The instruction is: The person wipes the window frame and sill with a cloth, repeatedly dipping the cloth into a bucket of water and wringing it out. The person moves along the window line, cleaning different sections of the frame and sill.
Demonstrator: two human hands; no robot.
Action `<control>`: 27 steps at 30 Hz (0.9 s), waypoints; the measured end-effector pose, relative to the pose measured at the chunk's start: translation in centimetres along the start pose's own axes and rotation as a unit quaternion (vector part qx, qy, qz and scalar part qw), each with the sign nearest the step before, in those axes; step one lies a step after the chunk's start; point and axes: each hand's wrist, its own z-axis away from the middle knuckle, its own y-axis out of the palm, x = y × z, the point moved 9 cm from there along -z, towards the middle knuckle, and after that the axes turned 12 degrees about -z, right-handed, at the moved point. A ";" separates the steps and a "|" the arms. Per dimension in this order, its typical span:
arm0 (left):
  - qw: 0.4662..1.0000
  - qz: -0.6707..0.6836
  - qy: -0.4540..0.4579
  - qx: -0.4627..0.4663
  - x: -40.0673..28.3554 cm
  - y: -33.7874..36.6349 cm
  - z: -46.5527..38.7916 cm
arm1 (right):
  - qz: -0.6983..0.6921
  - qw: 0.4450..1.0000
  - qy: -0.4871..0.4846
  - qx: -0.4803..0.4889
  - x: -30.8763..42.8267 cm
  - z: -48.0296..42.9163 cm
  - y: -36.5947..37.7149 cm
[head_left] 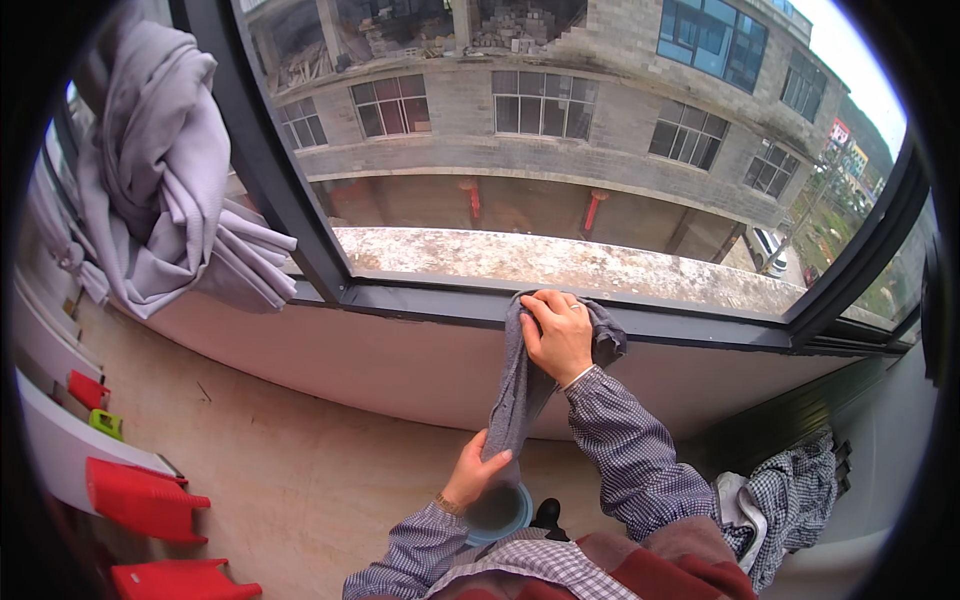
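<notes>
A grey cloth (516, 382) drapes over the dark metal window frame (435, 300) and hangs down on the room side. My right hand (559, 334) presses one part of it onto the bottom rail, fingers curled over the fabric. Lower down, my left hand (477, 469) grips the hanging end of the same cloth between thumb and fingers. Beneath that hand, on the floor, stands a blue basin (523, 517) with dark, murky-looking contents, partly hidden by my left hand and sleeve.
A knotted grey curtain (161, 165) hangs at the left. Red plastic stools (146, 499) and a small green stool (106, 424) stand on the lower left. Checked fabric (795, 487) is heaped at the right. Beyond the window lie a stained ledge (525, 251) and a block building (465, 150).
</notes>
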 end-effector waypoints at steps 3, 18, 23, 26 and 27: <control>0.999 0.029 -0.005 -0.041 -0.4 -4.9 1.3 | -0.034 0.998 -0.042 0.010 3.9 -1.9 6.0; 0.938 -0.115 0.204 -0.257 -10.1 -18.8 7.1 | -0.149 0.979 -0.116 0.080 13.8 -5.9 20.5; 0.941 -0.049 0.274 -0.192 -13.7 -16.7 8.6 | -0.343 0.935 0.008 0.087 12.6 0.8 16.4; 0.951 0.008 0.297 -0.086 -15.4 -13.0 6.9 | -0.469 0.846 0.208 0.143 9.2 8.6 15.3; 0.955 0.009 0.293 -0.054 -15.6 -11.2 6.3 | -0.596 0.729 0.306 0.143 8.6 12.1 15.3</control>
